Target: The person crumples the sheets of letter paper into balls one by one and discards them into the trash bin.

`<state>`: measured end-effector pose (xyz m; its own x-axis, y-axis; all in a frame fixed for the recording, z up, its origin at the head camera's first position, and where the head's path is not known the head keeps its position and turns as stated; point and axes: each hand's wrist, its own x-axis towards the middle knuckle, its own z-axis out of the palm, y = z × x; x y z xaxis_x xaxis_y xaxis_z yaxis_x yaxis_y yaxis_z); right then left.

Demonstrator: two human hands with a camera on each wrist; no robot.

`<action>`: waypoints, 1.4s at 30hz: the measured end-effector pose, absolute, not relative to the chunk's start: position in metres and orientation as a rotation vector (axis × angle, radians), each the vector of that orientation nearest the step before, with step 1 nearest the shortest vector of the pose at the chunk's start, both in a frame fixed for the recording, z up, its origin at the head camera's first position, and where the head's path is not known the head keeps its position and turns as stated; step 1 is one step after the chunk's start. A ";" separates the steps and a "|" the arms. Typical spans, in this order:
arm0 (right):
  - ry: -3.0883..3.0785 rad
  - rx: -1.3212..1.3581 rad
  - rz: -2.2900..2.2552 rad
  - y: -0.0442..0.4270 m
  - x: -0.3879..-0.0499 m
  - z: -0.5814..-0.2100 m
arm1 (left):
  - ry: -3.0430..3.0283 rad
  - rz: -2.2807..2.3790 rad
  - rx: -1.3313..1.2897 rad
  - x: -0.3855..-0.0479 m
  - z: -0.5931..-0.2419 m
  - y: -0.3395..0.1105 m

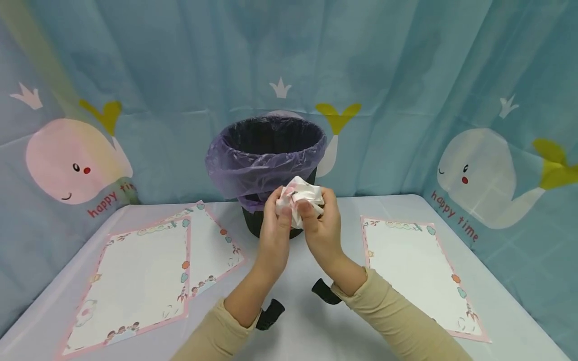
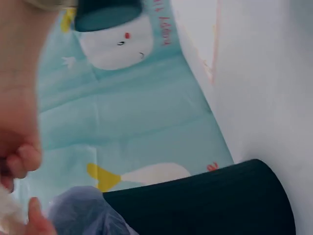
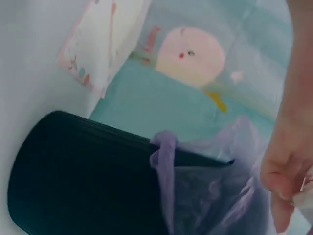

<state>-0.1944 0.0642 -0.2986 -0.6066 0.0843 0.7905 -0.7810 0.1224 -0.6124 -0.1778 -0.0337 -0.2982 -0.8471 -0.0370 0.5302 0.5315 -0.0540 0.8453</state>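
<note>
A crumpled ball of white paper with pink marks (image 1: 298,200) is held between both hands, above the table and in front of the bin. The left hand (image 1: 275,230) grips its left side, and the right hand (image 1: 322,225) its right side, both thumbs on the near face. In the left wrist view, a bit of the paper (image 2: 10,213) shows at the lower left edge. The right wrist view has the right hand (image 3: 288,166) at the right edge, fingers bent against the paper (image 3: 307,196).
A black bin with a purple bag (image 1: 266,170) over its rim stands at the back middle. Two pink-bordered sheets overlap on the left, the front one (image 1: 135,286) over the other (image 1: 212,245). Another sheet (image 1: 415,265) lies on the right. A patterned blue curtain (image 1: 388,65) hangs behind.
</note>
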 end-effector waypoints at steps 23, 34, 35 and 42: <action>-1.942 1.228 1.480 0.092 -0.194 -0.291 | -1.963 -1.823 -0.636 -0.176 -0.297 -0.054; -1.604 1.116 1.818 0.068 -0.195 -0.303 | -1.650 -1.998 -0.467 -0.178 -0.301 -0.038; -1.583 1.078 1.805 0.064 -0.194 -0.305 | -1.607 -2.040 -0.454 -0.178 -0.302 -0.037; -1.496 0.856 1.681 0.048 -0.197 -0.317 | -1.460 -2.337 -0.269 -0.185 -0.304 -0.034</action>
<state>-0.1967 0.0480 -0.3170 -0.5223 0.0831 0.8487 -0.8526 -0.0699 -0.5178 -0.1849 -0.0342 -0.3045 -0.9131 -0.2085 0.3504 0.4064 -0.3943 0.8242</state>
